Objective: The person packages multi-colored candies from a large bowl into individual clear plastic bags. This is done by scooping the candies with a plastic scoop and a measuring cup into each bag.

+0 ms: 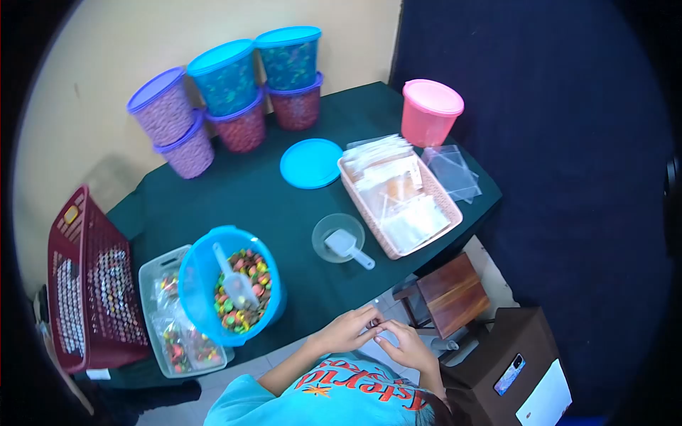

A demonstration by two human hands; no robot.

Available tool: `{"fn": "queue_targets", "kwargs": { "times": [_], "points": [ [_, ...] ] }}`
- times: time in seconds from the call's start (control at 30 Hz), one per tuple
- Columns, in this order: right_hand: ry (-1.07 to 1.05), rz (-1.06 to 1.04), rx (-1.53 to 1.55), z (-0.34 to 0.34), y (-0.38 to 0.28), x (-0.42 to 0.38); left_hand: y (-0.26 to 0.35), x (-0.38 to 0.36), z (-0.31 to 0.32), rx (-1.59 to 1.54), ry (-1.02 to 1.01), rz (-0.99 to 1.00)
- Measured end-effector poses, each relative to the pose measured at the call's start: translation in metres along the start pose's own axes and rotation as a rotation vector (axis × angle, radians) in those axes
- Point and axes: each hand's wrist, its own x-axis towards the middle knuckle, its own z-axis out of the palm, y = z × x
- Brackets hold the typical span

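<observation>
My left hand (349,331) and my right hand (406,348) meet in front of my turquoise shirt, just off the table's front edge. The fingers of both are drawn together in a pinch. A small dark spot (373,323) shows between the fingertips, too small to name. Left of the hands stands a blue tub (188,284) of colourful candy pieces with a clear scoop (234,280) lying in it. Beyond them, a second scoop (342,243) rests in a clear round bowl (318,226).
Candy-filled bags lie in a clear tray (153,319) beside a maroon basket (84,277). Stacked lidded tubs (224,82) line the back. A pink basket (383,238) holds clear bags, near a blue lid (310,163) and pink tub (430,117). A wooden stool (455,295) stands right.
</observation>
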Motion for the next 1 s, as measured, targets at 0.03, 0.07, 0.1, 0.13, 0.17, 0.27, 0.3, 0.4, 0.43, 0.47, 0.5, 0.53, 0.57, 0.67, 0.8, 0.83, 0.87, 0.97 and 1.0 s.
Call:
{"fn": "queue_targets", "kwargs": {
  "times": [0.03, 0.07, 0.1, 0.13, 0.17, 0.27, 0.3, 0.4, 0.43, 0.47, 0.5, 0.53, 0.57, 0.67, 0.8, 0.83, 0.87, 0.97, 1.0],
  "points": [
    [0.014, 0.011, -0.008, -0.01, 0.003, 0.01, -0.003, 0.012, -0.005, -0.008, -0.014, 0.012],
    [-0.005, -0.005, -0.039, -0.018, 0.006, 0.021, -0.005, 0.023, -0.011, 0.047, 0.014, 0.044],
    [-0.026, -0.022, -0.065, -0.025, 0.009, 0.031, -0.008, 0.032, -0.016, 0.103, 0.043, 0.072],
    [-0.039, -0.025, -0.074, -0.03, 0.014, 0.04, -0.008, 0.04, -0.022, 0.108, 0.047, 0.061],
    [-0.032, -0.019, -0.069, -0.034, 0.015, 0.05, -0.011, 0.046, -0.028, 0.108, 0.037, 0.06],
    [-0.065, -0.035, -0.09, -0.042, 0.022, 0.071, -0.019, 0.058, -0.041, 0.026, 0.044, 0.017],
    [-0.081, -0.047, -0.098, -0.043, 0.026, 0.077, -0.02, 0.062, -0.045, 0.037, 0.035, -0.012],
    [-0.139, -0.037, -0.091, -0.055, 0.031, 0.088, -0.024, 0.071, -0.047, 0.049, 0.028, -0.043],
    [-0.177, -0.025, -0.081, -0.059, 0.032, 0.091, -0.026, 0.074, -0.047, 0.06, 0.035, -0.039],
    [-0.198, -0.026, -0.079, -0.064, 0.035, 0.095, -0.025, 0.077, -0.048, 0.062, 0.039, -0.045],
    [-0.2, -0.024, -0.074, -0.068, 0.037, 0.099, -0.025, 0.081, -0.048, 0.062, 0.037, -0.051],
    [-0.21, -0.037, -0.08, -0.073, 0.04, 0.103, -0.025, 0.086, -0.048, 0.065, 0.042, -0.051],
    [-0.223, -0.051, -0.088, -0.077, 0.043, 0.106, -0.026, 0.09, -0.047, 0.066, 0.05, -0.051],
    [-0.241, -0.079, -0.076, -0.087, 0.053, 0.117, -0.026, 0.102, -0.047, 0.075, 0.094, -0.069],
    [-0.353, -0.173, -0.03, -0.107, 0.064, 0.14, -0.018, 0.111, -0.042, 0.165, 0.198, -0.114],
    [-0.405, -0.189, -0.016, -0.112, 0.065, 0.147, -0.016, 0.114, -0.041, 0.176, 0.233, -0.127],
    [-0.452, -0.227, -0.021, -0.118, 0.068, 0.153, -0.015, 0.116, -0.039, 0.19, 0.255, -0.139],
    [-0.548, -0.323, -0.056, -0.13, 0.077, 0.168, -0.011, 0.121, -0.027, 0.17, 0.352, -0.213],
    [-0.579, -0.335, -0.067, -0.134, 0.079, 0.173, -0.009, 0.125, -0.023, 0.159, 0.388, -0.249]
  ]
}}
